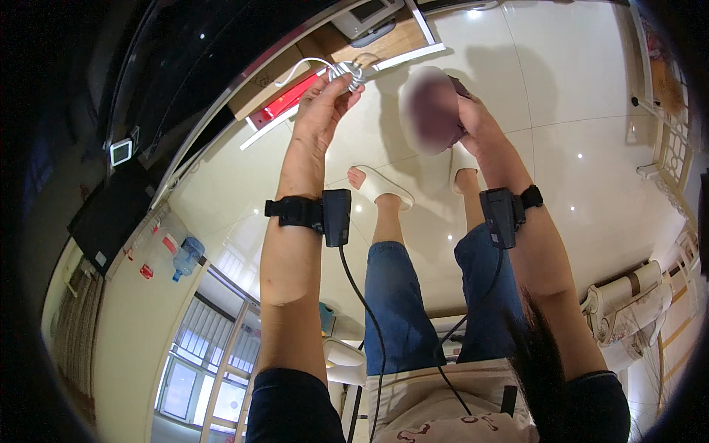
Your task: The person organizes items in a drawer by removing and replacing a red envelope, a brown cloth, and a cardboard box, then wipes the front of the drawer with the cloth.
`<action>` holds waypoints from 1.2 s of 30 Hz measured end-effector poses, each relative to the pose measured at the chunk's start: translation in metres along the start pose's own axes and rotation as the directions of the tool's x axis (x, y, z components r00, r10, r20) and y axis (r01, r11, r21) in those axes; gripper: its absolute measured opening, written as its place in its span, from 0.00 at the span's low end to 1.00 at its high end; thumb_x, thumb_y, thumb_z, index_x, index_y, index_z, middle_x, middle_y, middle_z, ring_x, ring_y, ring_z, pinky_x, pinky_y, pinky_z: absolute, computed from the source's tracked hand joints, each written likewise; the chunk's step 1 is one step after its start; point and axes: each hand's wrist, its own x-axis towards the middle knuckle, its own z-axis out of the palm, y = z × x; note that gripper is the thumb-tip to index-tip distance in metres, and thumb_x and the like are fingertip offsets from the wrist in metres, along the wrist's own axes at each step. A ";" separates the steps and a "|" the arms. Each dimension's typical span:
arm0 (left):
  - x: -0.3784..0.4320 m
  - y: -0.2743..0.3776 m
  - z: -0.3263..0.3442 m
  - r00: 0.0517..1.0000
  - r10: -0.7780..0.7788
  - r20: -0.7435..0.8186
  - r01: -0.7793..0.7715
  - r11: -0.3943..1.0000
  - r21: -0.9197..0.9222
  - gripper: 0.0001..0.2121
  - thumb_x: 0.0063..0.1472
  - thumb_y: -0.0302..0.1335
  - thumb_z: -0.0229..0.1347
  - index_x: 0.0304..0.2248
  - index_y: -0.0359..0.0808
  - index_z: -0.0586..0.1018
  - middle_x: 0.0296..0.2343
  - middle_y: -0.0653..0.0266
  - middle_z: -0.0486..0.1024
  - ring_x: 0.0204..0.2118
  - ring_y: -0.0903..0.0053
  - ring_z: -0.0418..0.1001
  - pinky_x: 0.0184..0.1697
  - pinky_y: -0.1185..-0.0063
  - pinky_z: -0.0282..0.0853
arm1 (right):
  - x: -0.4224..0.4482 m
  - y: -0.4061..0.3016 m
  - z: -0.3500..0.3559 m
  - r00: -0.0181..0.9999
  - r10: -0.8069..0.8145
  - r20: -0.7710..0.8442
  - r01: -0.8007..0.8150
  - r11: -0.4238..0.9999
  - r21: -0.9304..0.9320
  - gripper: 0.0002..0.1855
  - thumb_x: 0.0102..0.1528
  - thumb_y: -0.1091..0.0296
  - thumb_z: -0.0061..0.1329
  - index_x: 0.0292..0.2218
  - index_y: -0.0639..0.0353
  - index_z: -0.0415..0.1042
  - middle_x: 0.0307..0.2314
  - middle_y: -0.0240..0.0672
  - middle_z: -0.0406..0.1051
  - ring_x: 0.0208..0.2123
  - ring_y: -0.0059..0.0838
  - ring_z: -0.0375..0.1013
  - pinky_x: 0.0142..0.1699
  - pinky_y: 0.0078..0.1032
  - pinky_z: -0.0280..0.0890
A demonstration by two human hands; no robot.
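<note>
My left hand [321,113] grips a coiled white cable [348,75] between thumb and fingers. A loose end of it arcs off to the left, over an open drawer. My right hand [475,119] holds a dark maroon item [435,113] that looks soft, out over the floor. Much of that item is blurred, so I cannot tell exactly what it is. Just beyond my left hand, a red flat item [291,98] and a cardboard box [266,77] sit in the pulled-out drawer [271,128].
Another open drawer [410,47] holds a grey device with a dark screen [365,11]. The cabinet's black top [183,61] runs along the left. Large plastic water bottles [188,256] stand farther left. A rolled cushion [631,302] lies on seating at right. Black cables [363,299] hang from my wrist units.
</note>
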 end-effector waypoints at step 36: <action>0.230 -0.031 -0.036 0.911 0.250 -0.328 0.342 -0.012 0.940 0.36 0.48 0.59 0.53 0.52 0.44 0.72 0.52 0.60 0.68 0.55 0.65 0.65 0.56 0.75 0.61 | 0.107 0.019 -0.010 0.930 -0.362 0.061 0.315 0.700 -0.641 0.22 0.50 0.73 0.53 0.47 0.56 0.67 0.36 0.36 0.75 0.36 0.27 0.76 0.43 0.23 0.70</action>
